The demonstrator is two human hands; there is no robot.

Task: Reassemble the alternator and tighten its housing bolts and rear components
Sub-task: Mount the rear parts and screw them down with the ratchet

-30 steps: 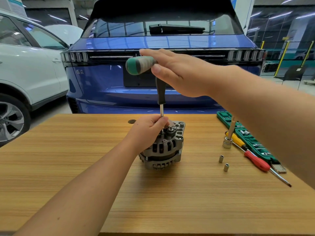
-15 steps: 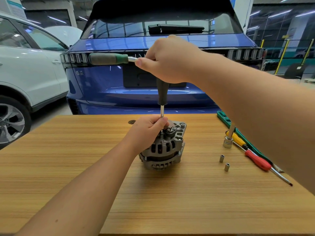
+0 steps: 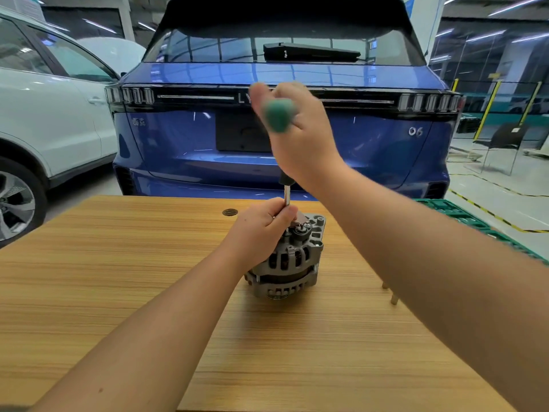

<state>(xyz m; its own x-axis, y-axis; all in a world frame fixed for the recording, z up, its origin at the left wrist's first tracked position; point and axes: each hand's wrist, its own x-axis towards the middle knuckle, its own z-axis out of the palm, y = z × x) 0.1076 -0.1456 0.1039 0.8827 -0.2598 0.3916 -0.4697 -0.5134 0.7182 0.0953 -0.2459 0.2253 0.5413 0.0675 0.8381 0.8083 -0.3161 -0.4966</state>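
Two bare hands are working over one alternator (image 3: pixel 286 260), which is standing on end near the middle of the table (image 3: pixel 118 278). Its grey cast housing is showing tall ribbed vent slots around the side, a darker band below them, and small studs and nuts clustered on the upward-facing rear end; a mounting ear is sticking out at the upper right.

The left hand (image 3: pixel 261 230) is resting against the alternator's top left, its fingers (image 3: pixel 283 214) curling round the thin steel shaft of a T-handle driver (image 3: pixel 287 193) and pinching it just above the housing. The right hand (image 3: pixel 300 135) is gripping the driver's green handle (image 3: pixel 279 114) high above, fingers wrapping it; the handle is blurring with motion.

Wood-grain laminate is covering the table, with a small dark round cap (image 3: pixel 229 212) lying behind the left hand. Small metal sockets (image 3: pixel 394 299) are peeking out beside the right forearm, and a green tool tray (image 3: pixel 463 217) is sitting at the far right edge. Behind the table, a blue car (image 3: pixel 371 138) is showing its tailgate, a white car (image 3: pixel 50 120) is standing to the left, and yellow floor lines are running across the workshop floor at right.
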